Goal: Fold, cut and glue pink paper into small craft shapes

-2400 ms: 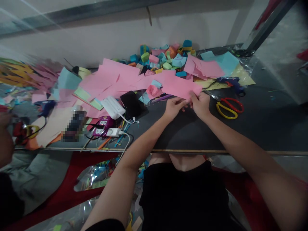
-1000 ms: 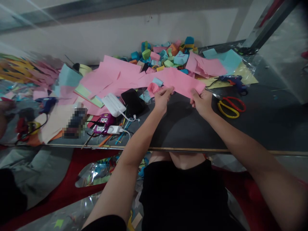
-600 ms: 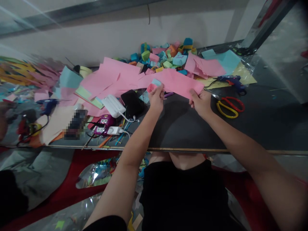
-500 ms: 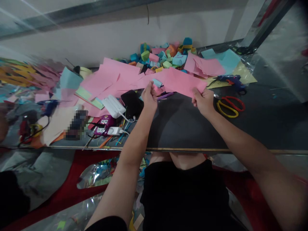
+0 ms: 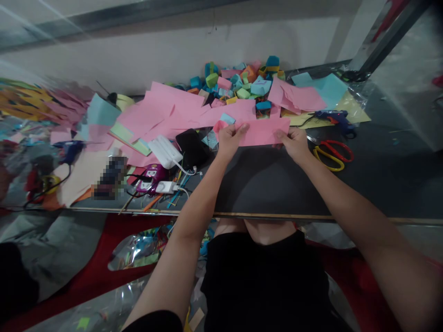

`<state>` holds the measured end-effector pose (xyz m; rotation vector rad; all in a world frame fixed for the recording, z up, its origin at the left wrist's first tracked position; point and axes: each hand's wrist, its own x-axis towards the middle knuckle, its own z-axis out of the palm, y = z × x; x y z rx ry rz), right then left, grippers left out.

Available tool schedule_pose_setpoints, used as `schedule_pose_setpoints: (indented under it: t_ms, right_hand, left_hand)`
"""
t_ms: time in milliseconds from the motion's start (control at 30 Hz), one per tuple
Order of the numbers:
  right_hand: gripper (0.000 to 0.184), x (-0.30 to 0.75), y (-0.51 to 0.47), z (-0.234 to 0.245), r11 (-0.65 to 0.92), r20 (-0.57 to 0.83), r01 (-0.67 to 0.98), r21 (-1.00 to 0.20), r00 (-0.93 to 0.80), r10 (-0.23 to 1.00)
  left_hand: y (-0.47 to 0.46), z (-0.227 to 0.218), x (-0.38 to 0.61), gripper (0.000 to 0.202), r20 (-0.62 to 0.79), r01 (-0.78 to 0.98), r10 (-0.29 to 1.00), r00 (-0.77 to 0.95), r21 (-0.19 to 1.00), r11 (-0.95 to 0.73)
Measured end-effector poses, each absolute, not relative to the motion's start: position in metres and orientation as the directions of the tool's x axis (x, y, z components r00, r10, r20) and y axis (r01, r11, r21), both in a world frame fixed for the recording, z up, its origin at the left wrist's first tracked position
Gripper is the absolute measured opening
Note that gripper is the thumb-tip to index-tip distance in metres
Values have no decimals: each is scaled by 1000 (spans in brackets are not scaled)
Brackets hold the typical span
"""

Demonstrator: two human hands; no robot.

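A pink sheet of paper is stretched between my two hands, above the dark table. My left hand pinches its left end, thumb on top. At the right end my right hand grips it between thumb and fingers. Just right of that hand lie scissors with one red and one yellow handle loop. Beyond them rests a blue glue gun on yellow paper. More pink sheets are spread behind and left of my left hand.
Small folded paper pieces in several colours are heaped against the wall. On the left lie a white power bank, a black device, a purple socket block and cables. The table's front edge runs before my lap.
My left hand has moved right and now holds the pink sheet's left end. The sheet has come nearer and lies straighter between both hands; the right hand has barely shifted.
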<state>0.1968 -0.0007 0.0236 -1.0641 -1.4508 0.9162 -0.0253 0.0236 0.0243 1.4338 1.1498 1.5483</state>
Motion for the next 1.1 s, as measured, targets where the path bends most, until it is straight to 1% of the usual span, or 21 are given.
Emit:
schedule_pose_setpoints:
  t_ms: [100,200,267,367,467,533,633,733,800,867,967,1100]
  right_hand:
    - [60,197,-2,23,338,341,174,-925,-12,940]
    - [60,196,-2,22,339,343,187,-922,-13,939]
    - [61,195,-3,22,317,320,185,-930,-18,947]
    - [63,192,-6,24,290,292,173,-941,-13,956]
    - [64,189,-10,28,304,307,141,-942,-3,952]
    - [63,187,-12,30,326,333,124,-937,37,942]
    - [62,187,-12,33,356,371,131,-925,117,921]
    - [64,188,-12,34,370,399,191,-909,145,905]
    - [65,188,-14,36,381,425,250,-890,153,892]
    - [65,186,-17,39,398,456,300,-867,158,876]
    - [63,183,-25,44,420,491,338,-842,159,856]
    - [62,180,-30,46,405,493,379,-832,171,853]
  left_hand:
    - [28,21,-26,67,374,141,918,-135,924,-356]
    - [31,16,-26,66,386,215,912,-137,911,-353]
    - [31,13,-26,62,418,299,898,-139,882,-364]
    - [31,10,-27,51,488,454,864,-126,803,-387]
    - [27,10,-26,40,547,572,824,-149,727,-380]
    - [23,11,-25,38,574,618,802,-168,695,-368]
    - [17,14,-23,38,603,650,778,-179,665,-366]
    - [13,16,-22,40,640,652,743,-196,651,-389]
    - [12,18,-22,42,635,640,739,-223,667,-381]
    - [11,20,-23,44,603,620,755,-259,703,-349]
    - [11,23,-26,46,563,587,773,-293,744,-320]
    - [12,25,-27,45,557,563,772,-306,760,-325]
